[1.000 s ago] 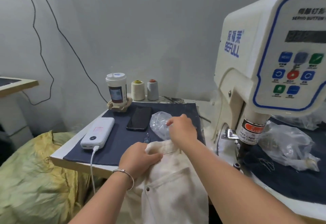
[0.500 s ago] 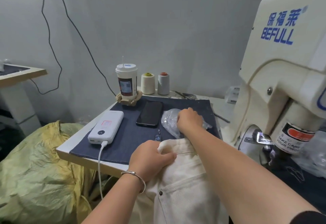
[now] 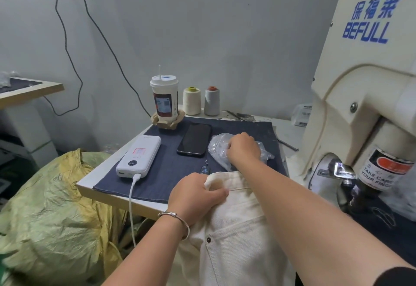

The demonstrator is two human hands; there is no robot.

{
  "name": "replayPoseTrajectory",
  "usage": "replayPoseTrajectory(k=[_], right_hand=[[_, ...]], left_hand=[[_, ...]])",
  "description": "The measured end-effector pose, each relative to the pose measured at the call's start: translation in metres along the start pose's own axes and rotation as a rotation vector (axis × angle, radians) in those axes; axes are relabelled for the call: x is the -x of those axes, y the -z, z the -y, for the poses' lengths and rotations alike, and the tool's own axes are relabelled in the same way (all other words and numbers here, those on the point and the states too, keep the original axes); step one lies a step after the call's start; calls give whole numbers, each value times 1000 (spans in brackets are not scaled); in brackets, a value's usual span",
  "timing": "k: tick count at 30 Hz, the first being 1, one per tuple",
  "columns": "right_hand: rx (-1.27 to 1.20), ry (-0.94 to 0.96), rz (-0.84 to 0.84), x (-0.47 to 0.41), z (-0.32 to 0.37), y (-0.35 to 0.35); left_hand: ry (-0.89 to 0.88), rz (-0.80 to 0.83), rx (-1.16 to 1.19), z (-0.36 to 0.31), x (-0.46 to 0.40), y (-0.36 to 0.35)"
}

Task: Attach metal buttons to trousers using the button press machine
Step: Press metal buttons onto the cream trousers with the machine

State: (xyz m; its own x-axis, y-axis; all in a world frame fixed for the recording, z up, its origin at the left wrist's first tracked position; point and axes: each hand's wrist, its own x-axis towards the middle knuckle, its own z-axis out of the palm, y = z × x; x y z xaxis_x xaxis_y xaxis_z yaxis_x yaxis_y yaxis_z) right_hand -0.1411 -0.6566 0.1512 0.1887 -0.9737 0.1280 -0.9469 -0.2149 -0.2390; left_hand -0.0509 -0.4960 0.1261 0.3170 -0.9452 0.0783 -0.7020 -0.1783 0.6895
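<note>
Trousers (image 3: 234,236): cream corduroy pair, draped over the near edge of the side table (image 3: 90,181) and hanging down toward the camera, waistband up on the dark blue mat (image 3: 166,173). One small dark rivet shows at the pocket corner.
Left hand (image 3: 194,198): fingers curled round the bunched waistband corner, thumb laid across the top, so it's got a proper grip on the fabric. Silver bangle (image 3: 177,222) on the wrist.
Right hand (image 3: 244,149): reaching over the trousers, knuckles up, fingers curled down into the clear plastic bag (image 3: 218,148). Looks like it's pinching the bag or something inside it, honestly can't tell which since the fingertips are hidden.
Plastic bag: crumpled, lying on the mat just right of the phone (image 3: 194,139), touching the waistband edge.
Button press machine (image 3: 369,87): big cream thing on the right with blue BEFULL lettering, warning sticker on the head, well apart from both hands.
Power bank (image 3: 139,156): white, left side of the mat, white cable (image 3: 131,207) plugged in and running off the table edge.
Drink cup (image 3: 164,98): back left corner, sitting in a cardboard holder, straw sticking up.
Thread cones (image 3: 201,101): two of them, upright just right of the cup, one cream and one grey.
Little keychain thing (image 3: 204,168): on the mat between phone and waistband.
Yellow-green sack (image 3: 51,213): crumpled heap on the floor left of the table.
</note>
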Motion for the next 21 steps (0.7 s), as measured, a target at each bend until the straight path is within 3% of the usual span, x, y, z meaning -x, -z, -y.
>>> replayPoseTrajectory(k=[12,21], right_hand=[[1,9,-8,-1,0,-2],[24,21,-181,17,0,16]], left_hand=[[22,4,11,-1,2,1],[20,20,51,-3,3,2]])
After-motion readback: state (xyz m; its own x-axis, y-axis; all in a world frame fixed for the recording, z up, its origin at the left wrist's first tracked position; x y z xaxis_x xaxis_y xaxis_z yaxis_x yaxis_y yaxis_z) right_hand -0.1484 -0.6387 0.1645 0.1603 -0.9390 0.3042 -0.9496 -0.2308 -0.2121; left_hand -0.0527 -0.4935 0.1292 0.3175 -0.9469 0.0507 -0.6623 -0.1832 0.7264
